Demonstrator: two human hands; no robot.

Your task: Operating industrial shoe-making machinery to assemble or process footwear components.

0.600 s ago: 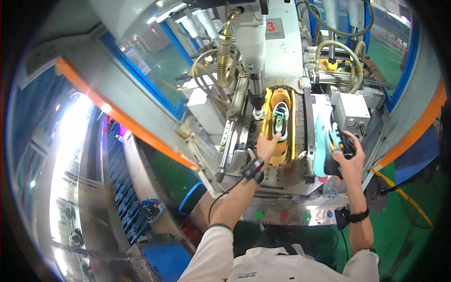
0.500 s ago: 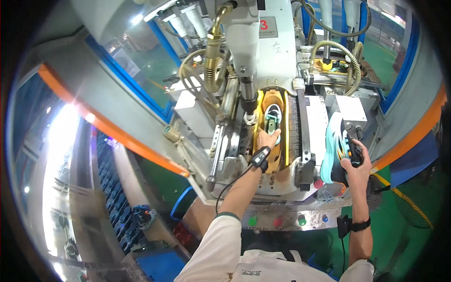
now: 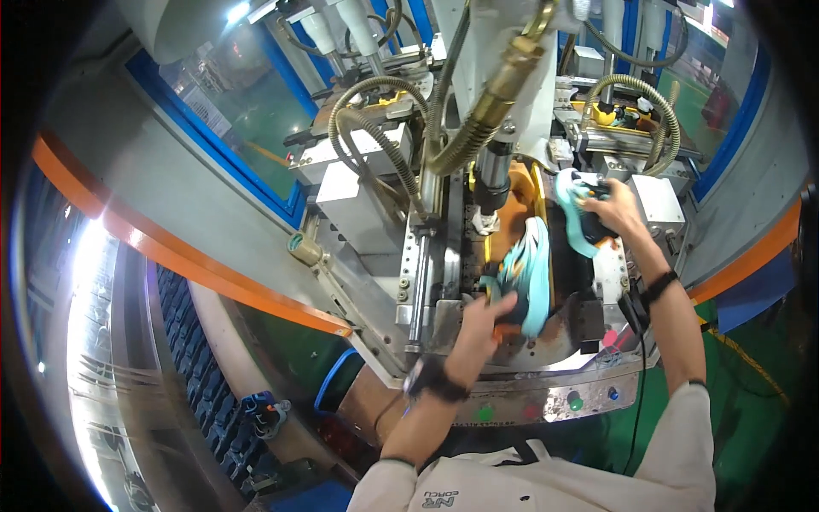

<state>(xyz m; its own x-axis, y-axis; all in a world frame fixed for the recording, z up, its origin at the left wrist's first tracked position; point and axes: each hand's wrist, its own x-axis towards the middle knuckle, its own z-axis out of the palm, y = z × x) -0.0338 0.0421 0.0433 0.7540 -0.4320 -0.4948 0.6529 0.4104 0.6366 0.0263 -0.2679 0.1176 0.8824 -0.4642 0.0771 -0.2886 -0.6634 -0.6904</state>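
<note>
1. One teal-soled shoe (image 3: 536, 271) tilts over the orange cradle (image 3: 519, 206), lower centre; the left hand (image 3: 485, 328) grips its lower end, fingers partly curled (motion blurs them).
2. Right of centre, the right hand (image 3: 616, 210) clasps a second shoe (image 3: 573, 213).
3. Picking up looks done; neither shoe is set down yet.

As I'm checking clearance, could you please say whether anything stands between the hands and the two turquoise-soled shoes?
Nothing visible does: the right hand grips the right shoe; the left hand overlaps the near end of the left shoe, blur obscuring contact.
</note>
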